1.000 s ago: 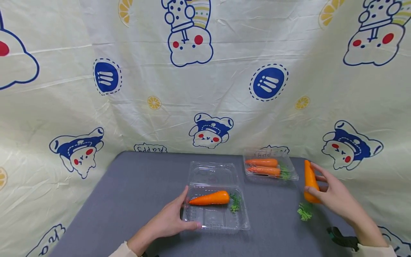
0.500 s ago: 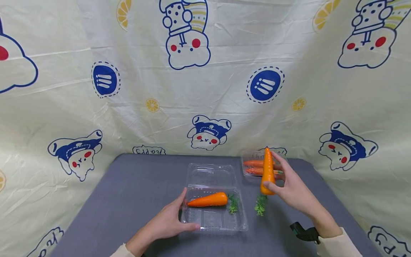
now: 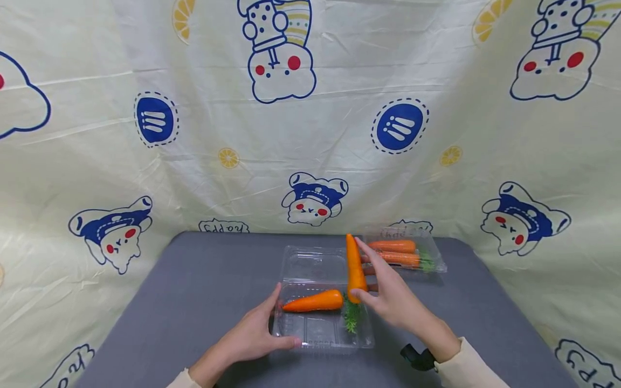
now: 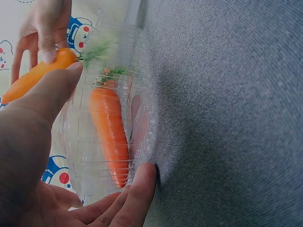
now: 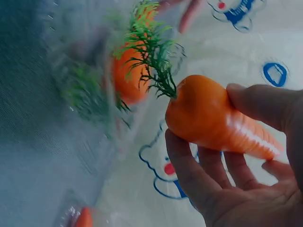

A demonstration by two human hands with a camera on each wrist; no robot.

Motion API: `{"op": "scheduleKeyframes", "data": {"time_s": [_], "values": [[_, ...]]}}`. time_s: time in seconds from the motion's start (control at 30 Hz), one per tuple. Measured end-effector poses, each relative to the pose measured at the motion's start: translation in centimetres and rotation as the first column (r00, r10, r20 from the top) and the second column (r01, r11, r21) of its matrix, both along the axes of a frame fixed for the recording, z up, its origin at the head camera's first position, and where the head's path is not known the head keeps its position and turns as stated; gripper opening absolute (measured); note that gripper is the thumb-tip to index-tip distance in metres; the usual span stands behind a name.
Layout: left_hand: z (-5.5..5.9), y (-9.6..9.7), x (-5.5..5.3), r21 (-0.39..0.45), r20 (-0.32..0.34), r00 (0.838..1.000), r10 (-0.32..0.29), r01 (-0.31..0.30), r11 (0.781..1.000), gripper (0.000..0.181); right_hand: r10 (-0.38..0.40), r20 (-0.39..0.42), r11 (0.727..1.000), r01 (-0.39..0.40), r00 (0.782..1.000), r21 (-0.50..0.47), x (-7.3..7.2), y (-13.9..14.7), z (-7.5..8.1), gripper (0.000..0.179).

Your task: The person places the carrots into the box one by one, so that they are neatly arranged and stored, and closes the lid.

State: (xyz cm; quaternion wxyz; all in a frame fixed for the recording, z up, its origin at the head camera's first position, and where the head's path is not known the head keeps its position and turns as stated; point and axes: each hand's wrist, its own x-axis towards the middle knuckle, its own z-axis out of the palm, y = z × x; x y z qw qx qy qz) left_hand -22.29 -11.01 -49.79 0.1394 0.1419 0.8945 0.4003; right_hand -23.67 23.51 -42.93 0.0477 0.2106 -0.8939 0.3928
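My right hand pinches an orange carrot between thumb and fingers. Its tip points up and away, and its green leafy top hangs down over the right end of an open clear plastic box. Inside that box a second carrot lies sideways, tip to the left. My left hand holds the box's left end, with the thumb at the near corner and the fingers along the side. In the left wrist view, the lying carrot shows through the clear wall.
A second clear box with two carrots stands at the back right, partly behind my right hand. The open box's lid lies folded back behind it. A patterned curtain rises behind the grey table.
My right hand has carried its carrot leftward from the right side of the table, past the back box, to above the open box's right end. My left hand has stayed on the box.
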Motion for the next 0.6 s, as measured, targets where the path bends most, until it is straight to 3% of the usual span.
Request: {"op": "scheduleKeyframes", "data": {"time_s": [0.17, 0.3, 0.6], "values": [[0.1, -0.1, 0.0, 0.000, 0.007, 1.000, 0.005, -0.005, 1.000, 0.140, 0.131, 0.002, 0.986, -0.131, 0.991, 0.106, 0.4, -1.6, -1.4, 0.108], [0.1, -0.1, 0.1, -0.004, 0.005, 1.000, 0.001, -0.001, 1.000, 0.140, 0.223, 0.041, 0.947, -0.227, 0.974, 0.228, 0.8, -2.5, -2.7, 0.098], [0.1, -0.1, 0.2, 0.008, -0.017, 1.000, -0.006, 0.006, 1.000, 0.141, 0.274, 0.137, 0.890, -0.305, 0.952, 0.339, 1.1, -4.0, -3.3, 0.068]]}}
